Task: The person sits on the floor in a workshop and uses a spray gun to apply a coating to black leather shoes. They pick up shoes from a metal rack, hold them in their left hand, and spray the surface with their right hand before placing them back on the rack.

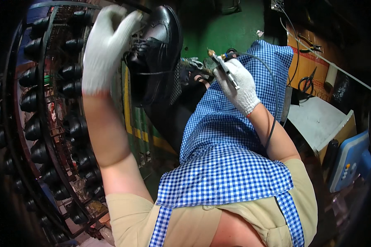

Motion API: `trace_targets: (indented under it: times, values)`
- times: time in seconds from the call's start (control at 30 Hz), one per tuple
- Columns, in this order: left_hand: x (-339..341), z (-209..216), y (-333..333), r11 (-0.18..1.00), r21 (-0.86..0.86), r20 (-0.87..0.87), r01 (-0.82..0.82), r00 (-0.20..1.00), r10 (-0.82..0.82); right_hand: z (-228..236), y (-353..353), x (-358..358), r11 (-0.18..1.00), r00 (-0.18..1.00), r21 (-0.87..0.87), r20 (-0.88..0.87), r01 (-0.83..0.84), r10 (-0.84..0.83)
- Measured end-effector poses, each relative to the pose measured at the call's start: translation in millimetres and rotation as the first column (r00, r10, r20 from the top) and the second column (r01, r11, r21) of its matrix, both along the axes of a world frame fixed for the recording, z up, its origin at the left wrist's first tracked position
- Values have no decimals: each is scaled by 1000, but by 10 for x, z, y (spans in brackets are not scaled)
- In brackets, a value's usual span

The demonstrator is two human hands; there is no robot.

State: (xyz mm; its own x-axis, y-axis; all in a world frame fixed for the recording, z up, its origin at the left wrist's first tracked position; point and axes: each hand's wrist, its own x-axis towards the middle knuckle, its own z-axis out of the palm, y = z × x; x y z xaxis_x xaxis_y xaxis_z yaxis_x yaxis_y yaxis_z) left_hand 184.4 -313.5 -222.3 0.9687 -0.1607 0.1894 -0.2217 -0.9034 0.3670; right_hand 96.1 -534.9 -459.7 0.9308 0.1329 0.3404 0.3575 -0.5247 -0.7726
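My left hand point(105, 49), in a white knit glove, is raised at the upper left. Its thumb and fingers are apart with nothing visible between them; motion smears it slightly. Just right of it is a glossy black lace-up shoe point(163, 31), toe pointing away from me; what supports it is hidden. My right hand point(237, 84), also gloved, is closed around a slim metal spray gun point(228, 74) above my apron-covered lap. The gun's brass-coloured tip points away to the left. A thin hose point(274, 92) loops beside my right forearm.
Racks point(49, 94) filled with black shoes stand along the left. At right are pliers point(309, 45) and scissors point(308, 84) on a brown cardboard surface point(294, 35), a pale board point(315, 119) and a blue panel-like object point(350, 162). The floor point(239, 26) is green.
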Motion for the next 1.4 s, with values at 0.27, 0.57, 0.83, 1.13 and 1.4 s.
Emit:
trace_targets:
  times: [0.27, 0.57, 0.83, 1.13, 1.4]
  values:
    - [-977, -92, 57, 960, 274, -110, -56, 990, 89, -361, 441, 150, 989, 978, -25, -157, -147, 141]
    - [-770, -368, -73, 979, 193, -264, -64, 958, 115, -304, 335, 73, 977, 966, 29, -145, -211, 213]
    - [-981, -325, 452, 820, 494, -133, 288, 958, -256, -16, -195, 152, 904, 980, 428, -179, 4, 81]
    - [-1532, -671, 429, 850, -404, -436, -337, 888, 145, 330, -275, 29, 614, 878, 788, -261, -47, 401]
    - [-1478, -601, 368, 881, -342, -425, -327, 890, 165, 480, -261, 115, 679, 852, 728, -294, -94, 434]
